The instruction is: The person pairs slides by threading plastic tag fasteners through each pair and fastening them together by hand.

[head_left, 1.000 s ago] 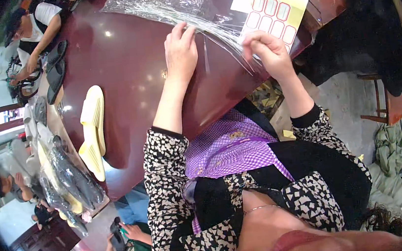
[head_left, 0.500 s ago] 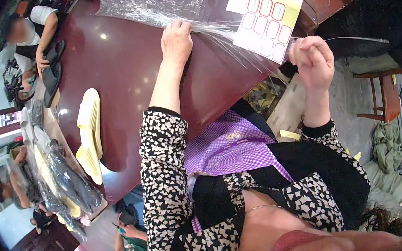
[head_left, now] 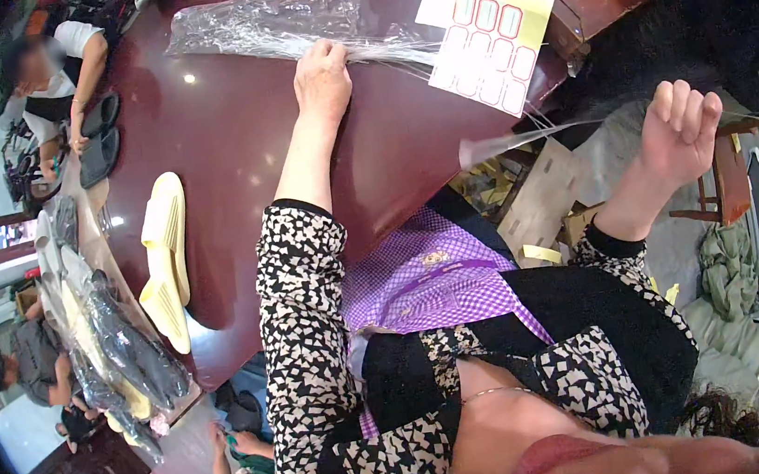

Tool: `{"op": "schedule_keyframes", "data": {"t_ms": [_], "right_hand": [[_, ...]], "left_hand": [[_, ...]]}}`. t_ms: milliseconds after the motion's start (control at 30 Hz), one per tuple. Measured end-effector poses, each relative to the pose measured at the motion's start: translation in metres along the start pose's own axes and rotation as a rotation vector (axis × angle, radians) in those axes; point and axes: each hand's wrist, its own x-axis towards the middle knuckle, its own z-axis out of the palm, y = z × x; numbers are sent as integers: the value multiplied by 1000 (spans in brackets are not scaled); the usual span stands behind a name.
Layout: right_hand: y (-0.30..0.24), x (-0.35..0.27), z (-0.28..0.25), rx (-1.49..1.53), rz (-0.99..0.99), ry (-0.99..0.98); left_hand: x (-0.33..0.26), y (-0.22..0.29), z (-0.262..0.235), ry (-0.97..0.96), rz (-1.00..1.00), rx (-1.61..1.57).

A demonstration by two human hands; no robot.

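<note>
My left hand (head_left: 323, 82) is closed over a bundle of thin clear plastic strands (head_left: 391, 52) on the dark red table, fingertips pressed down on it. The bundle runs out of a crumpled clear plastic bag (head_left: 266, 23) and passes under a sheet of red-framed labels (head_left: 492, 32). Off the table's right edge, my right hand (head_left: 681, 130) is raised with its fingers curled. A clear strand (head_left: 545, 132), smeared by motion, passes through those fingers, its wider end trailing towards the table.
A pair of pale yellow slippers (head_left: 166, 252) lies on the table's left side. Beyond it are bagged slippers (head_left: 112, 314) and a co-worker (head_left: 66, 76) handling dark slippers. A wooden stool (head_left: 730, 174) stands at right. Cartons lie under the table edge.
My right hand has moved away to the right and slightly down, drawing a clear strand from the bundle. My left hand stays on the bundle.
</note>
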Motion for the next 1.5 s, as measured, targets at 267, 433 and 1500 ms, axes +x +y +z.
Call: {"op": "schedule_keyframes", "data": {"t_ms": [267, 433, 1500], "right_hand": [[33, -7, 2, -51, 66, 3], [84, -28, -7, -137, 244, 64], [232, -83, 180, -211, 663, -450]], "left_hand": [[7, -4, 4, 4, -47, -215], [9, 8, -13, 185, -166, -297], [-240, -82, -345, -416, -888, 454]]}}
